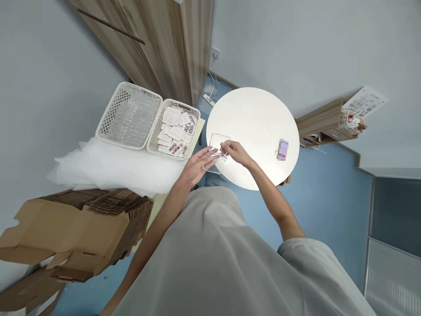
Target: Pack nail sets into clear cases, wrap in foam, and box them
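Observation:
My left hand is closed on the lower left side of a clear plastic case. The case looks opened out, with one clear half toward the table and the other toward me. On its right side, near the middle, my right hand pinches it between thumb and fingers. Both hands are over the near left edge of a round white table. Whether anything small lies inside the case is too fine to tell.
Left of the table, one white basket holds clear plastic cases; another basket holds printed cards. White wrapping sheets and folded cardboard boxes lie nearer me. A purple item, blurred out, rests on the table. A low wooden shelf stands right.

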The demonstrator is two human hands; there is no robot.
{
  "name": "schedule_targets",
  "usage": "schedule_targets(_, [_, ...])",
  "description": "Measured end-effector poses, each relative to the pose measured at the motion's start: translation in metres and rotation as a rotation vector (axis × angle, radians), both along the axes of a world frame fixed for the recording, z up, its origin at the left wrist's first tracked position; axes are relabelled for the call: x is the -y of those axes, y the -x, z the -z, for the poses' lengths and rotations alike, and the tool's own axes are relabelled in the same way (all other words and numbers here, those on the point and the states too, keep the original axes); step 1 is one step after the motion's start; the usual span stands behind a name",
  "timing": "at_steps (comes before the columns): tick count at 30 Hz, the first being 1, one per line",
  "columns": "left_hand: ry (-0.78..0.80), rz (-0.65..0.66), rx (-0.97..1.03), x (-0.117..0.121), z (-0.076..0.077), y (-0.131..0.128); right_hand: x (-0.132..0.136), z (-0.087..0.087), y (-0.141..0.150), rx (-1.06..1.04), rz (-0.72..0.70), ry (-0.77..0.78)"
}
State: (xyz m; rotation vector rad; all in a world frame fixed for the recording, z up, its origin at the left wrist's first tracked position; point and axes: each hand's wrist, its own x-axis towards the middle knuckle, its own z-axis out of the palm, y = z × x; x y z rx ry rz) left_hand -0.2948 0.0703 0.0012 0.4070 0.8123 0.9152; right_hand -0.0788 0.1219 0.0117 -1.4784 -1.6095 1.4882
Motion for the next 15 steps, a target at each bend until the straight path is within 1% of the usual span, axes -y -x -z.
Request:
schedule_targets(2, [0.036,-0.039,-0.039,-0.008,0.008,0.001,-0.009,0.016,-0.004,-0.027,0.048,0.053])
schedule_targets(4, [0.063,-0.076,-0.082,-0.016,0.016,0.004,-0.018,0.036,-0.012,-0.037,0.118,0.095])
schedule_targets(6, [0.079,-0.106,-0.119,-0.024,0.025,0.008,-0.026,0.061,-0.024,0.019,0.167,0.114])
schedule_targets(7, [0.086,-0.120,-0.131,-0.028,0.028,0.010,-0.029,0.075,-0.031,0.087,0.168,0.116])
schedule_targets(8, [0.093,-0.133,-0.140,-0.031,0.032,0.011,-0.031,0.089,-0.038,0.196,0.158,0.121])
schedule_targets(10, [0.113,-0.158,-0.152,-0.037,0.038,0.013,-0.030,0.118,-0.050,0.444,0.096,0.183])
schedule_targets(12, [0.138,-0.180,-0.168,-0.042,0.043,0.014,-0.024,0.143,-0.056,0.609,0.013,0.237])
schedule_targets(14, [0.162,-0.197,-0.177,-0.045,0.046,0.014,-0.016,0.162,-0.056,0.723,-0.045,0.244])
schedule_targets(15, [0.172,-0.206,-0.175,-0.046,0.047,0.013,-0.011,0.169,-0.054,0.770,-0.065,0.233])
